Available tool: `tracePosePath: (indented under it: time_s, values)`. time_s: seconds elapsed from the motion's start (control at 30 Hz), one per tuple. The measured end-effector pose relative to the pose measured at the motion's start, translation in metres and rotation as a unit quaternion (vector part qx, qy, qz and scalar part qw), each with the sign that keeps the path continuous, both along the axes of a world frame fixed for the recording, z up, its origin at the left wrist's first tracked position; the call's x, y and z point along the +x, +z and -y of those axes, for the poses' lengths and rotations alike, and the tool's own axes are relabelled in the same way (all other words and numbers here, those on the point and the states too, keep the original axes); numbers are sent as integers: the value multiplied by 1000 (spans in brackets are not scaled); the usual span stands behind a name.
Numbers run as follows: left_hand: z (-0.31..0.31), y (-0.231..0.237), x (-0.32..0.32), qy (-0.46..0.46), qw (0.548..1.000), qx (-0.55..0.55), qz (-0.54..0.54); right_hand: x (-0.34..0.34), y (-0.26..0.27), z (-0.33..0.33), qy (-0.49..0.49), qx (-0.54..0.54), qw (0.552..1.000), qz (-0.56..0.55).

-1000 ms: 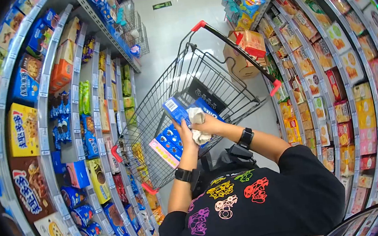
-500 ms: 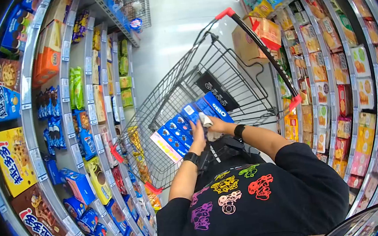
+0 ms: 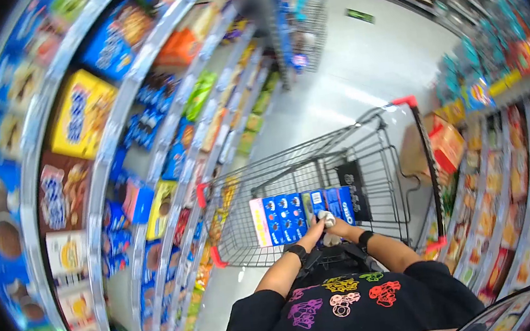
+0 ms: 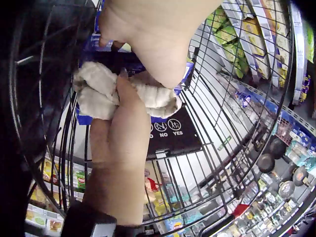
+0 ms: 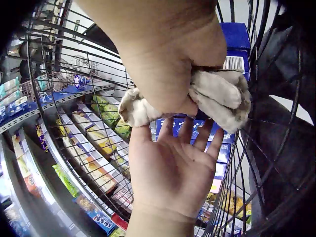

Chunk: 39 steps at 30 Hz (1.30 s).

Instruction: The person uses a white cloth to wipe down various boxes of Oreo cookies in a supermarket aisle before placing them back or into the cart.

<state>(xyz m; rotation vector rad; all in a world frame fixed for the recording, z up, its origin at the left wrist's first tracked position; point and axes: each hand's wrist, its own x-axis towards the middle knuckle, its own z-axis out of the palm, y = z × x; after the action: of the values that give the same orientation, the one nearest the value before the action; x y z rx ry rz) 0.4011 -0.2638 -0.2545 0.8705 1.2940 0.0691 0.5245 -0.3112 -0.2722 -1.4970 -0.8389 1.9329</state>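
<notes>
A crumpled off-white cloth (image 5: 217, 94) is gripped by my right hand (image 4: 123, 133), its thumb across it and both ends sticking out. My left hand (image 5: 173, 163) lies palm up in the right wrist view, fingers extended towards the blue boxes just under the cloth. In the head view both hands are close together over the shopping cart (image 3: 265, 165). Below them sit a blue box with a barcode (image 3: 317, 199), a blue Oreo box (image 3: 347, 208) and, to the left, blue packs (image 3: 286, 215) with a pink end pack (image 3: 259, 221).
Shelves of biscuit boxes (image 3: 82, 113) line the left side, and more packaged goods (image 3: 504, 224) line the right. Cartons with a red box (image 3: 447, 146) stand beyond the cart handle (image 3: 431, 167). A wire rack (image 3: 315, 28) stands at the aisle's far end.
The head view has turned, shifting cart and hands right and down in it. The barcoded box, earlier raised at my left hand, now sits lower among the other boxes. The cloth stays in my right hand.
</notes>
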Motion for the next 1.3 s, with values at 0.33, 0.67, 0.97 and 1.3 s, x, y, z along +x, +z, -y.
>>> tracePosePath:
  time_s: [0.33,0.67,0.97,1.3]
  values:
    - [36,1,-36,-263,942,160,-132,11,-26,13,-66,-129,988,-51]
    - [34,68,-85,-170,898,396,-93,-4,38,11,58,26,986,155]
    - [126,119,-222,50,856,506,-98,-122,132,50,300,279,787,461]
    - [232,65,-304,158,894,399,-129,-152,125,66,216,276,732,584]
